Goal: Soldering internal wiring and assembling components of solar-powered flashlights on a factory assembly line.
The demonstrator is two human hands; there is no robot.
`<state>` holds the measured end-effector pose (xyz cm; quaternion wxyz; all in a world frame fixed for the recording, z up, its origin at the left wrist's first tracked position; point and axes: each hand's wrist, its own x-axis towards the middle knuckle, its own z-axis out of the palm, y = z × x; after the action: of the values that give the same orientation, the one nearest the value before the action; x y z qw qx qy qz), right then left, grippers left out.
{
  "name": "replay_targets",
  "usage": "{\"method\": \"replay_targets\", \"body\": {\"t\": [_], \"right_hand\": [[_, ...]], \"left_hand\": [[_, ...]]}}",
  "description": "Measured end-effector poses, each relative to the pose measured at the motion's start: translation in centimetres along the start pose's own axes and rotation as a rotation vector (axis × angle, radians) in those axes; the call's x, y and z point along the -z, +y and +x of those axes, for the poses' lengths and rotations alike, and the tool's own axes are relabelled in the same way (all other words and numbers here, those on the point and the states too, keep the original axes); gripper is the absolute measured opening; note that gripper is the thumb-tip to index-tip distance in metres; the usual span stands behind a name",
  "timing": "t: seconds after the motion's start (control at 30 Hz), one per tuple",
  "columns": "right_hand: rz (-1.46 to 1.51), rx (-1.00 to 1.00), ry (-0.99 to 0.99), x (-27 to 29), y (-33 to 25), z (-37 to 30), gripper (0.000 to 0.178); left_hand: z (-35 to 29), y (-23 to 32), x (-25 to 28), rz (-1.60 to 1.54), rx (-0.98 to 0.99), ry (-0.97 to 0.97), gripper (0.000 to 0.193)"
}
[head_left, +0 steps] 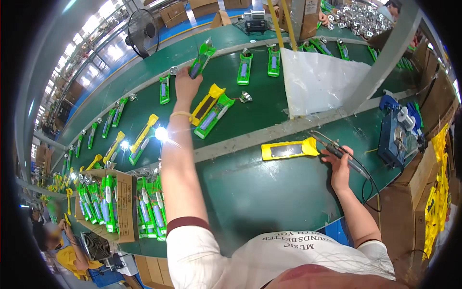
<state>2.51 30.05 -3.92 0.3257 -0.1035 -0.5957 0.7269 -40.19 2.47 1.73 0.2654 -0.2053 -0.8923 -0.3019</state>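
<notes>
My left hand [187,85] reaches far over the belt, its fingers closed on a green flashlight half-shell [202,57] with a blue cell inside. My right hand [339,166] grips a soldering iron [355,167] trailing a black cable. Just left of that hand, a yellow flashlight half-shell [288,150] with a dark panel lies flat on the green bench. Beside my left forearm, a yellow half-shell [207,107] and an open green half-shell [212,117] lie side by side, with a silver lamp head [246,97] next to them.
A blue-framed stand with a solder spool [406,118] sits at the right. A cardboard box [126,207] of green shells stands left. Several shells line the belt, some with lit lamps [161,134]. A metal post [385,55] and white sheet [317,79] rise between belt and bench.
</notes>
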Motion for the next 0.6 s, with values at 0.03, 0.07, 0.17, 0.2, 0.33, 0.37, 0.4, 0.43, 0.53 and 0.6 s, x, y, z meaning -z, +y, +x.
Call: {"method": "replay_targets", "body": {"t": [0.03,0.07,0.17,0.2,0.33,0.37,0.4,0.43,0.53,0.6], "right_hand": [[0.039,-0.018,-0.007,0.1,0.0,0.1,0.033],[0.08,-0.033,-0.014,0.0,0.0,0.2,0.032],[0.207,-0.133,0.012,1.3,0.1,0.9,0.029],[0.244,-0.165,0.039,1.6,-0.1,1.1,0.029],[0.312,-0.262,0.017,2.8,0.0,1.1,0.039],[0.306,-0.278,0.002,3.0,0.3,1.0,0.042],[0.286,-0.302,-0.022,2.7,0.3,0.9,0.045],[0.279,-0.335,0.02,2.4,0.2,0.8,0.038],[0.316,-0.307,0.043,2.1,-0.1,0.9,0.031],[0.297,-0.291,0.021,2.5,-0.2,1.2,0.027]], "left_hand": [[-0.5,1.6,2.0,-0.045,-0.038,-0.037,0.044],[-1.6,2.9,3.8,-0.11,-0.079,-0.057,0.05],[-6.4,8.8,7.5,-0.363,-0.112,-0.411,0.051],[-8.5,11.6,9.0,-0.384,-0.119,-0.557,0.052],[-18.5,19.0,9.8,-0.42,-0.513,-0.907,0.046],[-20.5,20.2,9.1,-0.399,-0.649,-0.85,0.045],[-21.9,21.2,8.7,-0.338,-0.694,-0.834,0.045],[-22.9,21.8,8.0,-0.303,-0.687,-0.817,0.044],[-23.7,21.5,6.6,-0.207,-0.564,-0.785,0.044],[-23.6,21.9,6.6,-0.195,-0.504,-0.766,0.042]]}}
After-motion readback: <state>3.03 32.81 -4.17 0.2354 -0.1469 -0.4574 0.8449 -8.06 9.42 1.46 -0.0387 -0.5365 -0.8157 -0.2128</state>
